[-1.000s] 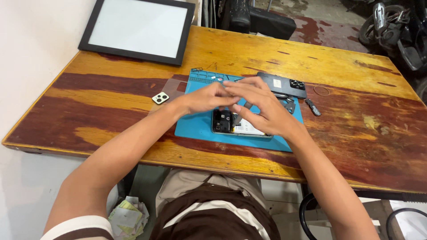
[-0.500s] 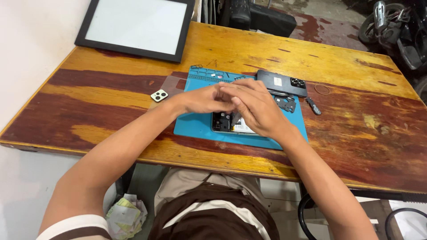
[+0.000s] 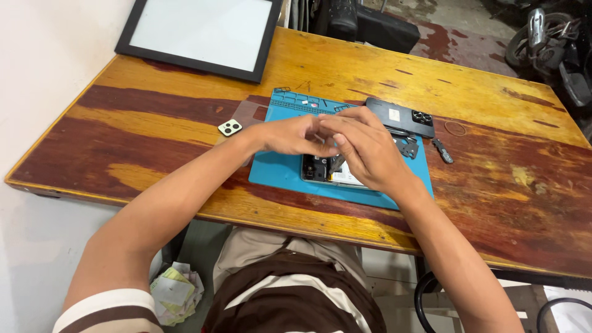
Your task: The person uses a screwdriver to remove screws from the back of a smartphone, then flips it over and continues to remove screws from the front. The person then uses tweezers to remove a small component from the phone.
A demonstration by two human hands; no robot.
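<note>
Two hands meet at frame centre | left hand (image 3: 290, 135) and right hand (image 3: 364, 148) with fingertips pressed together, seemingly pinching some tiny part, too small to tell | opened phone (image 3: 324, 169) lies beneath on blue mat (image 3: 277, 172), tabletop (image 3: 154, 129) | step judged: fine part handling; next calls for steady placement.

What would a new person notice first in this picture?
First, the two hands, left hand and right hand, meeting over an opened phone on a blue mat at the table's near edge. Next, the black-framed white panel at the far left corner, and the dark back cover right of the hands.
</note>
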